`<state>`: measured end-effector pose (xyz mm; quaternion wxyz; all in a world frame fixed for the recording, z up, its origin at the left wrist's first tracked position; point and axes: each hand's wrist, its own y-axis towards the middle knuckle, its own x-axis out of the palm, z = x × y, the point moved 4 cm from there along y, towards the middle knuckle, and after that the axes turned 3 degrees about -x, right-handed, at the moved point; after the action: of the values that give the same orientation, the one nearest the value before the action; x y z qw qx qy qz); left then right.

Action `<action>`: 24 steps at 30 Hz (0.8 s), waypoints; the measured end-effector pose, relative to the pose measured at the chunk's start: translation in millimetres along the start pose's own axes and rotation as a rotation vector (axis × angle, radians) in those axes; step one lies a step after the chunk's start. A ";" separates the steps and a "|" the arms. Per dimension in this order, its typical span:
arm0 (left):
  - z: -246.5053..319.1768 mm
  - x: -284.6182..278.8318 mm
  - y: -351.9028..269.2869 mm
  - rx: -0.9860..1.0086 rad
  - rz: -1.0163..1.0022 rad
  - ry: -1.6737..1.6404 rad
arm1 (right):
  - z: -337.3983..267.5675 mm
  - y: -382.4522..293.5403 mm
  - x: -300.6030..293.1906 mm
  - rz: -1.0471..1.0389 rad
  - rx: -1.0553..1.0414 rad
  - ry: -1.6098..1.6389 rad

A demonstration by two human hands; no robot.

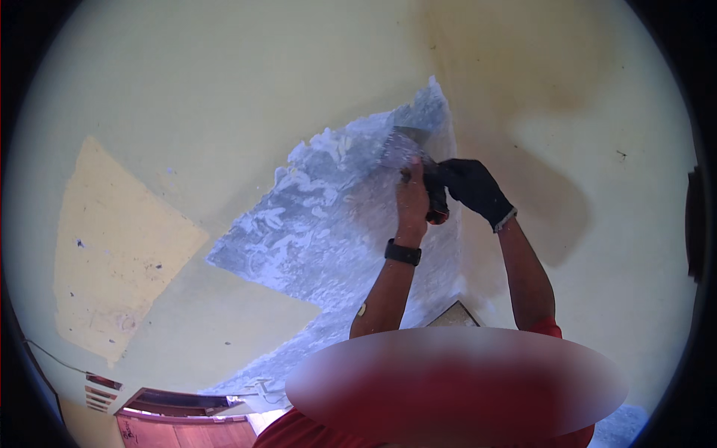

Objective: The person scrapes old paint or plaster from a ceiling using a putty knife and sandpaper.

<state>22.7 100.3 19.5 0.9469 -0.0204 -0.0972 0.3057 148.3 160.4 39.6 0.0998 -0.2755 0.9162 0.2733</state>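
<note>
My left hand (412, 199), bare with a black watch on its wrist, grips a dark hand tool (437, 196) with orange at its butt end. The tool seems to be a scraper; its wide blade (413, 134) lies against the wall and is blurred. My right hand (473, 187), in a black glove, closes on the tool from the right, its fingertips partly hidden. Around the blade spreads a ragged grey patch (313, 218) with whitish streaks, surrounded by pale painted wall (252, 101). Light flecks show near the blade.
A yellowish patch (117, 241) marks the wall at left. Lower left are vent slots (101, 395), a cable (56, 357) and a reddish wooden door (185, 434) bearing writing. A dark-edged corner piece (455, 316) shows between my arms. A dark object (694, 224) stands at the right rim.
</note>
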 end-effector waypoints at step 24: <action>47.6 -2.1 -12.6 0.055 0.004 -0.117 | -48.3 44.5 -13.2 -0.055 -0.434 -0.410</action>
<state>18.9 87.9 67.1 0.9393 0.0233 -0.1438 0.3107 132.8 170.6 104.0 0.2288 -0.2543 0.7892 0.5100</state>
